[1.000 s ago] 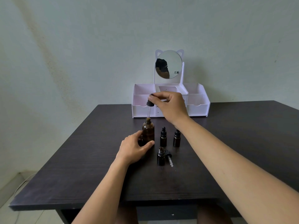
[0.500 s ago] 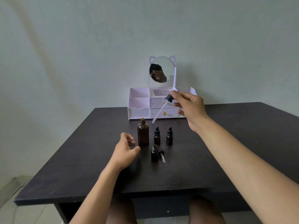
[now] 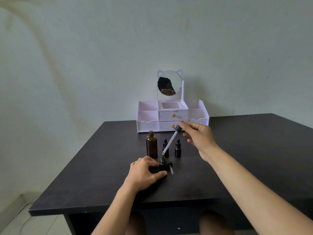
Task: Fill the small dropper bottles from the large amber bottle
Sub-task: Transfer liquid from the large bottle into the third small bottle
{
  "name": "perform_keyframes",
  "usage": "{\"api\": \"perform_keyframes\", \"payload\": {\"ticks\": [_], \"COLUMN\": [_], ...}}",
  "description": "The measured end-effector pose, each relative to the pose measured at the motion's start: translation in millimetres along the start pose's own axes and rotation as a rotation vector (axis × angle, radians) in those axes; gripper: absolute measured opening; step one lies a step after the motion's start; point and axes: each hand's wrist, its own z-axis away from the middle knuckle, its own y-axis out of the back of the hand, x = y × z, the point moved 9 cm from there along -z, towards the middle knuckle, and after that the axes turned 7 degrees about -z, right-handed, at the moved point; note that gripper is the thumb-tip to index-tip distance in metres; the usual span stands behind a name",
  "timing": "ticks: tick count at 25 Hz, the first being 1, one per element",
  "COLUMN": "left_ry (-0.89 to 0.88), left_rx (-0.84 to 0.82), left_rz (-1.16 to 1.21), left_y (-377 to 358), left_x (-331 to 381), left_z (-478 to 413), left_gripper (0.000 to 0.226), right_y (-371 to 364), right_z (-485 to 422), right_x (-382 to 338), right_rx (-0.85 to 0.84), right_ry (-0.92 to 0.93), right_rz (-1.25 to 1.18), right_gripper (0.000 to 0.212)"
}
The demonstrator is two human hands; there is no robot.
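A: Hovering over a dark table (image 3: 237, 167), the right hand (image 3: 199, 141) pinches the black bulb of a long glass dropper (image 3: 169, 141), which slants down and left. Its tip hangs just above the open mouth of a small dropper bottle (image 3: 163, 164). The left hand (image 3: 144, 172) curls around that bottle's base, steadying it.

B: Where is the large amber bottle (image 3: 151, 145)?

A: Uncapped and upright, just behind the left hand. Two capped small bottles (image 3: 177, 148) stand to its right, and a small loose dropper cap (image 3: 169, 167) lies beside the open bottle. A white organiser with a mirror (image 3: 169, 83) sits at the back.

B: How should the step go?

A: My judgement: bring the dropper closer to upright, centre the tip inside the narrow neck, then squeeze gently. The left hand should hold firm; a slanted tip could drip down the outside.
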Motion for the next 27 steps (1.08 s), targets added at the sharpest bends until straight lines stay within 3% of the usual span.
{"api": "perform_keyframes", "payload": {"ticks": [27], "left_ry": [0.003], "left_rx": [-0.012], "left_rz": [-0.028], "left_y": [1.1], "left_x": [3.9], "left_z": [2.6], "left_gripper": [0.057], "right_y": [-4.5], "right_z": [-0.3], "right_x": [5.2], "right_rx": [-0.055], "right_ry": [0.040], "right_rz": [0.055], "right_gripper": [0.018]}}
